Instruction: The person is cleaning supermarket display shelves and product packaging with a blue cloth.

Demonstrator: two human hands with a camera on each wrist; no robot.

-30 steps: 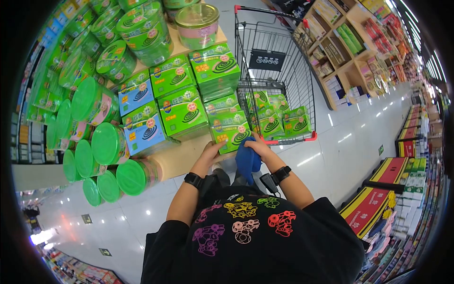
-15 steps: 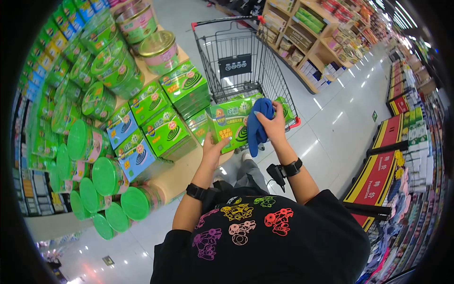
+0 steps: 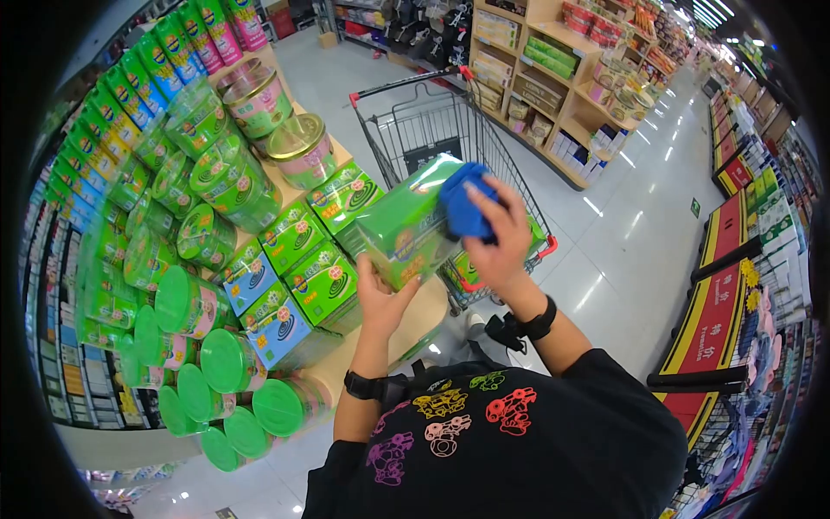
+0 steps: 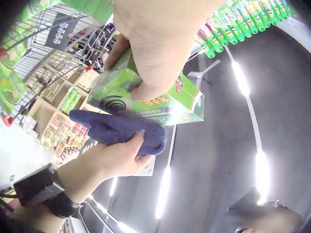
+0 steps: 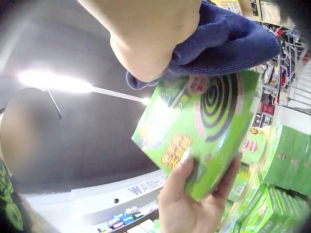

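Observation:
A green box of mosquito coils (image 3: 402, 229), with a black spiral printed on it, is held up tilted over the edge of the display. My left hand (image 3: 386, 298) grips its near lower end, thumb on one face and fingers round the other side, as the right wrist view also shows. My right hand (image 3: 501, 238) holds a bunched blue cloth (image 3: 467, 203) against the box's far right end. In the left wrist view the dark blue cloth (image 4: 121, 132) lies along the box's edge, pinched under the right thumb.
Stacked green and blue coil boxes (image 3: 320, 281) and lidded tubs (image 3: 229, 359) fill the display on the left. A black wire shopping cart (image 3: 406, 121) stands just beyond my hands, holding green boxes. Wooden shelves (image 3: 553, 95) are farther back; red promotion signs (image 3: 713, 303) line the right.
Both hands have lifted the box up and away from the display's edge, and it is now tilted. The cloth has shifted onto its far right end. The head view has swung round somewhat.

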